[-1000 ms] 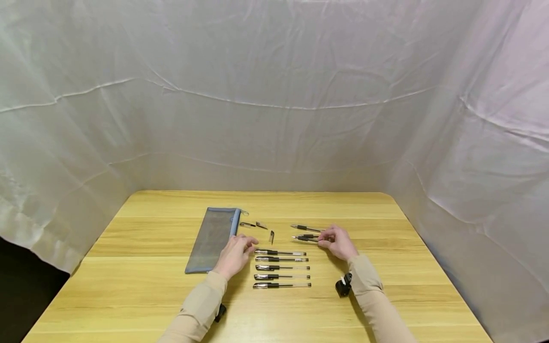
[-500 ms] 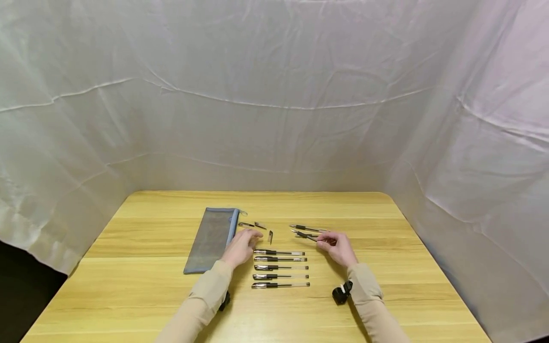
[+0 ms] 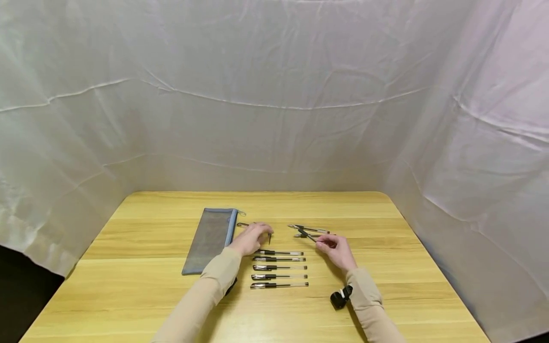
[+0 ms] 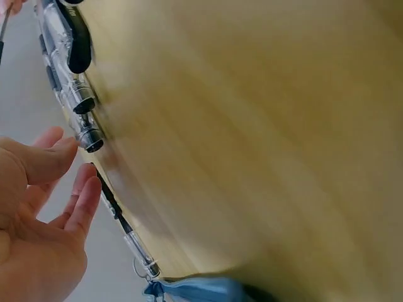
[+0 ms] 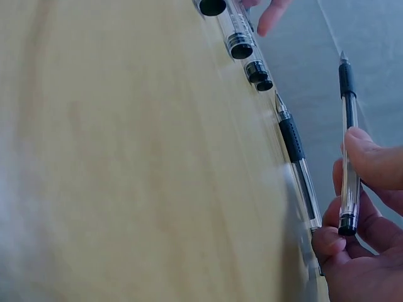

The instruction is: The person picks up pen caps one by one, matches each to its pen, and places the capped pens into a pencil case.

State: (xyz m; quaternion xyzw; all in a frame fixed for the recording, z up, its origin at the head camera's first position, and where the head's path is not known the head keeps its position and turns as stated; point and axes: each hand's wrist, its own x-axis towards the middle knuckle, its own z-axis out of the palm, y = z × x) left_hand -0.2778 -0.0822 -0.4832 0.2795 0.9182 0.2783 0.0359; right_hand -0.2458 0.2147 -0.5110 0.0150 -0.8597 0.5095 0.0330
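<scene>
Grey mesh edged in blue makes up the pouch (image 3: 208, 238), flat on the wooden table (image 3: 429, 286) left of centre in the head view's lower half. Right of centre, the right hand (image 3: 337, 249) pinches a pen (image 5: 348, 113) near its rear end, bare tip raised towards the upper left. Two uncapped pens (image 3: 316, 230) lie just beyond it, and five capped pens (image 3: 279, 267) are ranged at lower centre. The left hand (image 3: 254, 237), thumb and fingers apart, appears to hold nothing and hovers over the loose caps, one cap (image 3: 269, 239) poking out below its fingertips. Such a small cap could skid or roll if a finger nudges it instead of pinching it, and the held pen might swivel, gripped so far back; its exposed point could also mark a finger if the two hands meet carelessly. The left hand covers part of the cap area, so how many caps lie there is unclear, as is whether a fingertip touches one. The left wrist view cuts off much of its palm.
</scene>
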